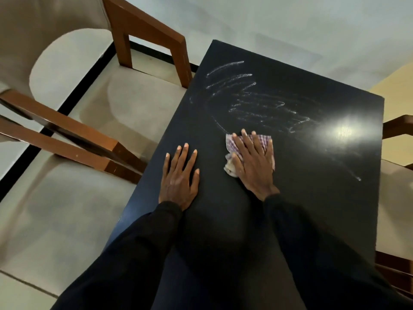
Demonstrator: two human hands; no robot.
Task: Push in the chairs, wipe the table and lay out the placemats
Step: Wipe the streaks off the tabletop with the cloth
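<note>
At nine o'clock of the table, a chair stands just beside the edge. On the top the left hand lies flat, fingers spread, bracing; the right hand presses the checked cloth down under straight fingers. Toward twelve o'clock, streaks risk drying as marks — the cloth may only smear them — and glare at two o'clock could hide missed patches.

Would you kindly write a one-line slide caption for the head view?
Right hand presses a checked cloth on the streaked black table; left hand rests flat beside it.
</note>
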